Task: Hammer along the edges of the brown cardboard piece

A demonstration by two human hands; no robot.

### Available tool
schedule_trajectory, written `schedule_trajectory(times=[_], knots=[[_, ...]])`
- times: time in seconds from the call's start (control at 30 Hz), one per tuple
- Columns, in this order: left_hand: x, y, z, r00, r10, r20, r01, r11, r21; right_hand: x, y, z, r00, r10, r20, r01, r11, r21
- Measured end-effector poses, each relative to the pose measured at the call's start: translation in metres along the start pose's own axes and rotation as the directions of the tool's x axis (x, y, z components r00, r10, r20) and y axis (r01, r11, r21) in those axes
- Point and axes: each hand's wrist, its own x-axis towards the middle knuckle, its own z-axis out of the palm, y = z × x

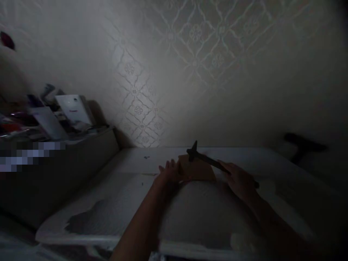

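The scene is dim. My left hand (170, 171) rests on the white surface (130, 195), fingers partly spread against the left edge of a brown wooden block (196, 169). Round the handle of a dark hammer-like tool (203, 158) my right hand (239, 179) is closed. The tool's head sits over the top of the block, near the far wall.
A low cabinet at the left carries a clutter of boxes and papers (72, 108). A patterned wall rises right behind the surface. A dark T-shaped object (303, 148) lies at the far right. The white surface's coating is worn away in a patch at the front left (87, 221).
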Motion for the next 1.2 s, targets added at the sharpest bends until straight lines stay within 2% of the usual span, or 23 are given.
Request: schedule_trajectory(times=[0.33,0.93,1.2], knots=[[0.0026,-0.0010,0.0020,1.000,-0.005,-0.007,0.005,1.000,0.010,0.0004,-0.0007,-0.0005,1.000,0.019,0.024,-0.020,1.000,0.020],[0.0029,-0.0009,0.0020,1.000,-0.001,-0.012,0.001,1.000,0.007,0.0000,0.0040,0.0022,1.000,-0.011,-0.004,0.011,1.000,0.021],[0.0017,0.0000,0.0019,1.000,0.003,-0.018,-0.004,1.000,-0.006,0.0002,0.0078,0.0016,0.999,0.040,0.036,-0.041,0.998,0.043]])
